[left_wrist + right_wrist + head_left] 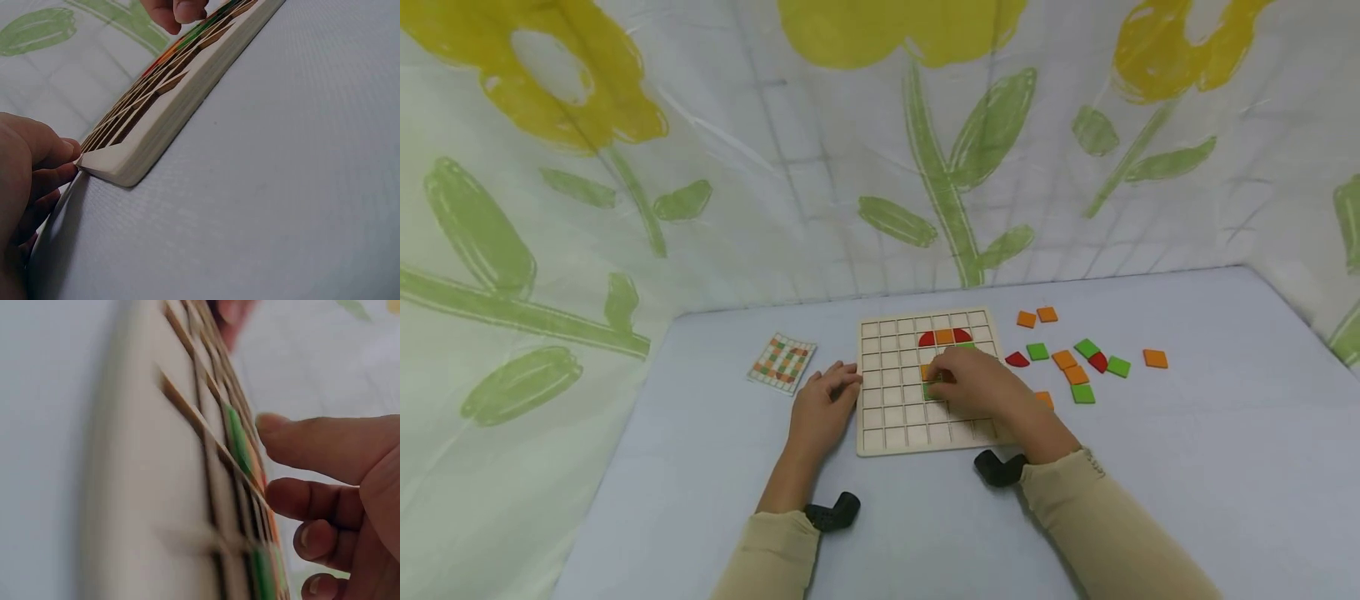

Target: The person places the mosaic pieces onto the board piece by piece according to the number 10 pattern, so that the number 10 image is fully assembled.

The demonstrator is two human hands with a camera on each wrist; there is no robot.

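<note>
1. Left hand (820,408), lower centre: fingers relaxed, fingertips touching the left edge of the wooden grid board (880,433).
2. Right hand (977,387), centre: fingers curled, pressing a green tile (929,391) into a board cell.
3. Pattern card (781,362), left of the board.
4. Loose tiles (1078,367), centre right.

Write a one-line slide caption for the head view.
Right hand sets a green square tile into the pale wooden grid board while the left hand steadies its edge.
</note>
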